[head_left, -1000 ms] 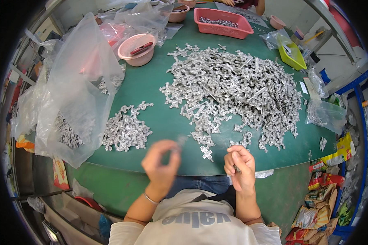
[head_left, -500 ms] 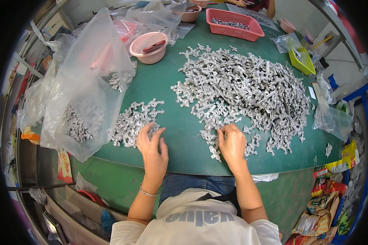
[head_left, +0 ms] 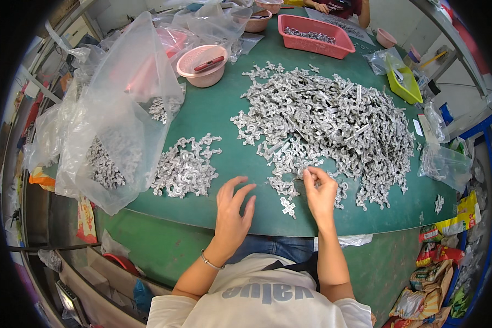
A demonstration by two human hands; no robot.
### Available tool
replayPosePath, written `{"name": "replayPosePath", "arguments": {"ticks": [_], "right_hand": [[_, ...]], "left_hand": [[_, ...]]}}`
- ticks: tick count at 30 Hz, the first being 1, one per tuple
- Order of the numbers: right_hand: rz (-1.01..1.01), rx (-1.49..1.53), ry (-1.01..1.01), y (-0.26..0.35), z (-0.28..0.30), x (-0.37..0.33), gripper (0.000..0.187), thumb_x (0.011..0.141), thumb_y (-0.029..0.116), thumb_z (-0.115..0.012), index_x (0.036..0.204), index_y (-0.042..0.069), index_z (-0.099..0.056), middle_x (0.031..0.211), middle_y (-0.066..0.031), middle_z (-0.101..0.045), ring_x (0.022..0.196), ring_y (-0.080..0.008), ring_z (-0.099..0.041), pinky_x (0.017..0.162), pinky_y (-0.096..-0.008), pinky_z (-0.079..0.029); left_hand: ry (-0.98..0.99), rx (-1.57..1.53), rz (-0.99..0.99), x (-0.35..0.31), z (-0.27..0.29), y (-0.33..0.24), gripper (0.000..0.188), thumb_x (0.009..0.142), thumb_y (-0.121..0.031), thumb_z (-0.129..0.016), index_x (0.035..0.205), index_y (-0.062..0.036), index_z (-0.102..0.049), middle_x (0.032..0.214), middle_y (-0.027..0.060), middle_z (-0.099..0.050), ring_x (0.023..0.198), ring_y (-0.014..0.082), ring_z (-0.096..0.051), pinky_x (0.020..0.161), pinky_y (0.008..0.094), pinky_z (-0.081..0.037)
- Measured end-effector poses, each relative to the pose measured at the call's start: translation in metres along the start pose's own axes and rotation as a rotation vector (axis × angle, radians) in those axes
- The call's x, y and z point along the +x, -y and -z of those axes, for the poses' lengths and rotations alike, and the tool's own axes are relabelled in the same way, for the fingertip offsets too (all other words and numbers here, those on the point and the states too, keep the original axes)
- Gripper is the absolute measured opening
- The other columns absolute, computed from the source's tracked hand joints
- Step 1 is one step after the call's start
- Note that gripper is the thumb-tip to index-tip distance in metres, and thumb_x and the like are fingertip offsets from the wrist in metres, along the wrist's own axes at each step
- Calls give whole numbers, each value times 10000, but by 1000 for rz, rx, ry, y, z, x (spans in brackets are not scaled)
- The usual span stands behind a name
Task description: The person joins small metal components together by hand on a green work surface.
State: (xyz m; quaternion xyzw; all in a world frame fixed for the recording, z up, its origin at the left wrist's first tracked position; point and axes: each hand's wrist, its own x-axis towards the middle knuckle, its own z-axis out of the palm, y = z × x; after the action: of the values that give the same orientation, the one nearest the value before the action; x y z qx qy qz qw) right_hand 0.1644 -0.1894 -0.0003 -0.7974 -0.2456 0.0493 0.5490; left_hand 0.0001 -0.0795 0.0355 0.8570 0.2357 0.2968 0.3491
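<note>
A large heap of small silver-grey metal parts (head_left: 333, 120), cross-like in shape, covers the middle and right of the green table (head_left: 240, 191). A smaller pile of the same kind of parts (head_left: 185, 167) lies to the left. My left hand (head_left: 232, 213) hovers over bare table between the two, fingers spread and nothing visible in them. At the near edge of the big heap my right hand (head_left: 321, 192) has thumb and forefinger drawn together; whatever they pinch is too small to make out. One loose metal part (head_left: 288, 206) rests just left of that hand.
At left stands a big clear plastic bag (head_left: 109, 126) with more parts inside. A pink bowl (head_left: 202, 76) holding a red-handled tool is behind it. Farther back are a pink tray (head_left: 317, 46) of parts and a yellow-green basket (head_left: 404, 85). Another person's hand (head_left: 322, 7) shows across the table.
My left hand has moved right, away from the small pile. My right hand has shifted slightly right along the heap's near edge.
</note>
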Motion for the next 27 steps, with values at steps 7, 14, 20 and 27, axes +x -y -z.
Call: {"name": "replayPosePath", "arguments": {"ticks": [7, 14, 20, 27], "right_hand": [[-448, 731, 506, 45, 36, -29, 161, 844, 108, -531, 907, -27, -589, 557, 40, -447, 433, -16, -297, 398, -184, -206], [-408, 783, 540, 62, 50, -45, 155, 821, 67, -557, 936, -27, -600, 646, 28, -492, 521, -19, -360, 449, -176, -257], [-96, 599, 362, 71, 55, -53, 176, 745, 4, -608, 918, -24, -613, 669, 10, -517, 609, -49, -422, 556, -185, -335], [-21, 613, 269, 80, 55, -60, 129, 744, -12, -599, 867, -48, -618, 696, -54, -568, 620, -87, -480, 565, -208, -371]], "left_hand": [[52, -513, 4, 17, 2, -35, 357, 700, 85, -579, 1045, -8, -569, 999, 134, -554, 835, 205, -569, 713, 280, -455], [76, -516, -168, 15, 4, -41, 240, 647, 103, -646, 874, 29, -629, 850, 133, -610, 745, 194, -586, 644, 262, -478], [72, -625, -19, 6, 12, -56, 237, 663, 126, -634, 886, 48, -610, 867, 145, -599, 771, 169, -589, 655, 243, -523], [70, -670, -59, -3, 18, -63, 249, 658, 138, -632, 887, 53, -590, 868, 160, -593, 776, 182, -596, 661, 255, -533]]}}
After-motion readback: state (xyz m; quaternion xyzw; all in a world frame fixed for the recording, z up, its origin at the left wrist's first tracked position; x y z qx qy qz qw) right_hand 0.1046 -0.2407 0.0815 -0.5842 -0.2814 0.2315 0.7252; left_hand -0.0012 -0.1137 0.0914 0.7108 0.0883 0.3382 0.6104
